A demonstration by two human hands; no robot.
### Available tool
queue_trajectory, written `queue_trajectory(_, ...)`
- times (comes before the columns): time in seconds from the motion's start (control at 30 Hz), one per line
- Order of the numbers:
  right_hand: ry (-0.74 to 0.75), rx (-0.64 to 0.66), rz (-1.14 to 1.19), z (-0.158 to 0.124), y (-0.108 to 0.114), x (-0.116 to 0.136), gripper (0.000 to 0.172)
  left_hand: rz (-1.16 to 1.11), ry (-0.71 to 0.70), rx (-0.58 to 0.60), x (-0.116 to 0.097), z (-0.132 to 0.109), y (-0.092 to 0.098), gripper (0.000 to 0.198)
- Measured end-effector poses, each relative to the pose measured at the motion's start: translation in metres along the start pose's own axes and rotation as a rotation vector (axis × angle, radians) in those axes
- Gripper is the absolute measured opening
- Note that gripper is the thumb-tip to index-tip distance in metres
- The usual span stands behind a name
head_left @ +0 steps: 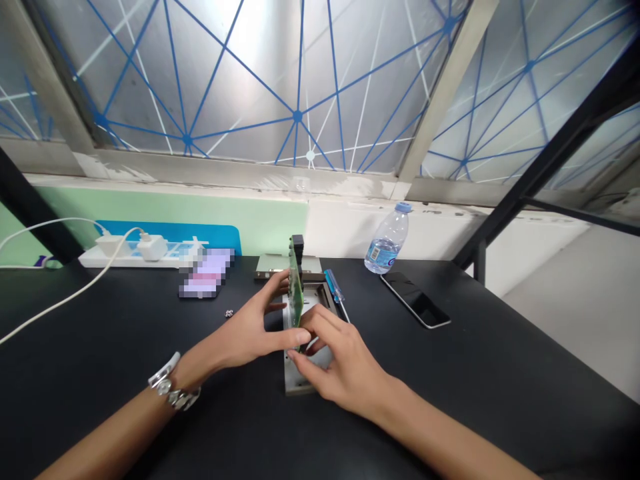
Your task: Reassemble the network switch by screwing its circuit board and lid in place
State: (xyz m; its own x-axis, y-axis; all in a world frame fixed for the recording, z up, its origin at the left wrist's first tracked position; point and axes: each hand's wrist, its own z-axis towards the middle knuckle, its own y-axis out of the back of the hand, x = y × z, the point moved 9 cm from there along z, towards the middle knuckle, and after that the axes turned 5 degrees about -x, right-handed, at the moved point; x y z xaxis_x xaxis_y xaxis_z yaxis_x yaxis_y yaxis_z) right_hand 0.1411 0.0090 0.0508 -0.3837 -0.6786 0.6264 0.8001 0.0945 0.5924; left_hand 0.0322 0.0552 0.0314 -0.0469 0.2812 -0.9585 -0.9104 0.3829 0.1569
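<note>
A green circuit board (296,297) with a black connector at its top stands on edge, nearly end-on to me. My left hand (255,327) grips it from the left, thumb at the near lower corner and fingers along the far side. My right hand (337,353) pinches the board's near lower end from the right; the exact contact is partly hidden by the fingers. Beneath the board lies a grey metal tray-like housing (299,387). A screwdriver with a blue handle (334,287) rests along the housing's right side. Behind stands a flat metal part (270,264).
Small screws (229,313) lie in a cluster left of the housing. A phone with a lit, blurred screen (207,273) is by a white power strip (135,253) with cables. At the right are a water bottle (387,243) and a dark phone (417,300). A wall backs the black table (450,387).
</note>
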Motion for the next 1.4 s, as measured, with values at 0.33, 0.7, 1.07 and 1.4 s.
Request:
queue_trajectory(0.33, 0.022, -0.021, -0.123, -0.001, -0.002, -0.001, 0.012, -0.050, 0.108, 0.050, 0.009, -0.004, -0.002, 0.091)
queue_trajectory(0.7, -0.044, 0.006, 0.055, 0.002, 0.004, -0.002, 0.044, 0.485, -0.412, -0.060, -0.028, -0.002, 0.010, 0.122)
queue_trajectory(1.07, -0.353, 0.054, 0.416, 0.003, -0.007, -0.015, 0.025, 0.725, -0.501, -0.049, -0.038, -0.005, 0.012, 0.120)
queue_trajectory(1.4, -0.361, -0.020, 0.441, -0.002, -0.006, -0.027, 0.025, 0.576, -0.394, -0.229, -0.024, 0.002, 0.025, 0.117)
